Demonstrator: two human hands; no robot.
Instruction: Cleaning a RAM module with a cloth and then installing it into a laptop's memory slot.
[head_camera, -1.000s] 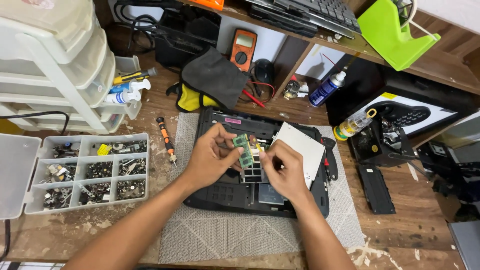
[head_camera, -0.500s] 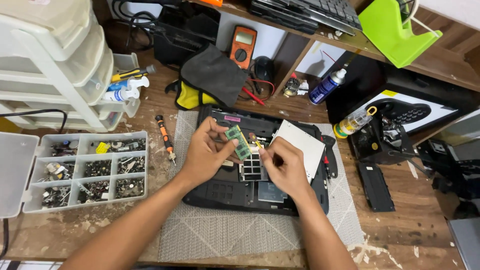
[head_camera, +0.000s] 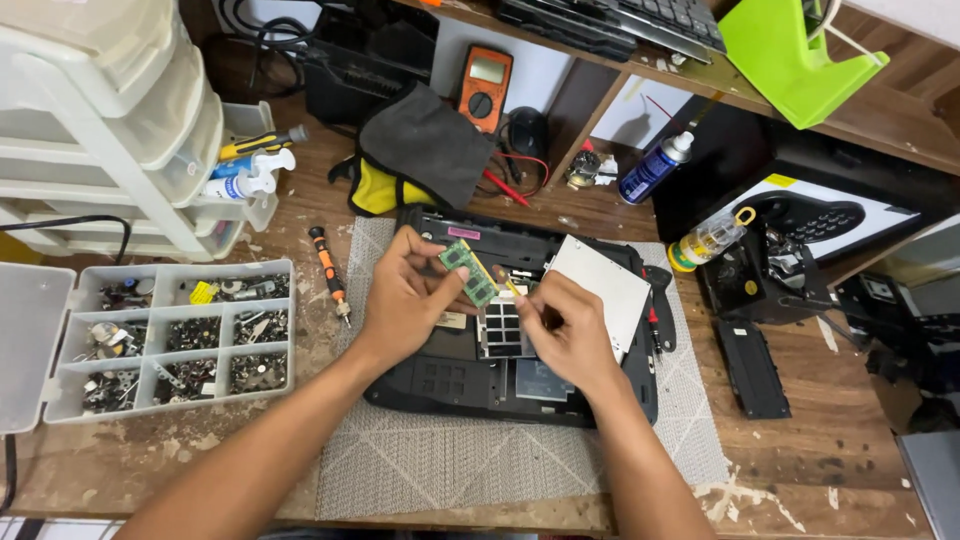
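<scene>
The left hand pinches a small green memory module by its lower end, tilted, just above the opened black laptop base. The right hand, fingers curled narrow, holds what looks like a thin yellowish tool near the module. A silver panel leans on the laptop's right side. The laptop sits on a grey mat. An orange screwdriver and a compartmented screw box lie to the left.

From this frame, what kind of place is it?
Likely an electronics repair bench: an opened laptop lies bottom up on the wooden table, beside a multimeter and a compartment box of screws. The left hand holds a green memory module.
</scene>
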